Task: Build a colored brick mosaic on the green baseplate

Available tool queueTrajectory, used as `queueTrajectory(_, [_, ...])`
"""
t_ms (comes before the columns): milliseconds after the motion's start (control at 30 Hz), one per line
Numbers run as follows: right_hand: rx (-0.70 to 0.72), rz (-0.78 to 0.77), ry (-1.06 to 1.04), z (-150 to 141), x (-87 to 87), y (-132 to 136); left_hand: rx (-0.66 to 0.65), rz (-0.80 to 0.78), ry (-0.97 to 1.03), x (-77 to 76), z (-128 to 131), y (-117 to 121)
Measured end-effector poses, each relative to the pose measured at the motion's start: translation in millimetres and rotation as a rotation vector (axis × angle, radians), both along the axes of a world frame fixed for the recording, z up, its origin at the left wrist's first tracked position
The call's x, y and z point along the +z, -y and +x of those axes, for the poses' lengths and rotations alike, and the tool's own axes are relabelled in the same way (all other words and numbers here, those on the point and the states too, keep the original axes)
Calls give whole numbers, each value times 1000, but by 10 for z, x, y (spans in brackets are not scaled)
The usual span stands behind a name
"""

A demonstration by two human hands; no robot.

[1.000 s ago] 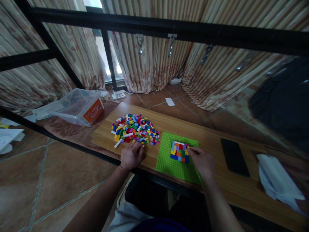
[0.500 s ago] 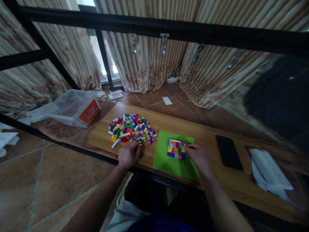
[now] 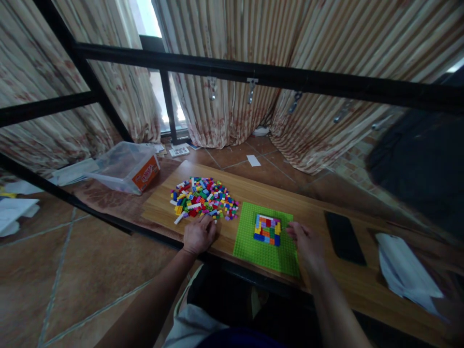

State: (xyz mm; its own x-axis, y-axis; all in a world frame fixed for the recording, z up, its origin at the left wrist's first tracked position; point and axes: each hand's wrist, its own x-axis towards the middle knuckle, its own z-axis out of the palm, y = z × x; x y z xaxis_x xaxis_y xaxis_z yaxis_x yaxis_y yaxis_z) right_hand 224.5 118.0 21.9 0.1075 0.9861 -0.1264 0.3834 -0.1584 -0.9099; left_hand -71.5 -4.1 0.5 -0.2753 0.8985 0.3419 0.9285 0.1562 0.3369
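A green studded baseplate [image 3: 261, 260] lies on the wooden board, with a flat square of many-coloured toy bricks [image 3: 267, 231] fixed near its middle. Just to the right of that square, my right hand [image 3: 307, 242] hovers over the plate's right edge, apart from the bricks. Its fingers are loosely bent, and I see no brick in them. My left hand [image 3: 199, 235] rests at the board's front edge, just below a heap of loose toy bricks [image 3: 206, 197]. Its fingers are curled closed, and whatever they may hold is hidden.
A black phone [image 3: 344, 238] and a white packet [image 3: 406, 266] lie right of the plate on the wooden board [image 3: 232, 180]. Beyond the heap, at left, stands a clear plastic box [image 3: 123, 166] with an orange label. A black metal bar [image 3: 232, 71] crosses in front of the curtains.
My right hand has drawn back to the right, off the brick square it was touching. My left hand stays by the heap. The whole view has shifted slightly.
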Motion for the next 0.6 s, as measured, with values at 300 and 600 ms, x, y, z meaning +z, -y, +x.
queueTrajectory(300, [147, 183, 103, -367, 208, 206, -31, 1, 37, -4, -4, 23])
queueTrajectory(600, [569, 353, 243, -1048, 154, 401, -107, 1, 81, -7, -39, 67])
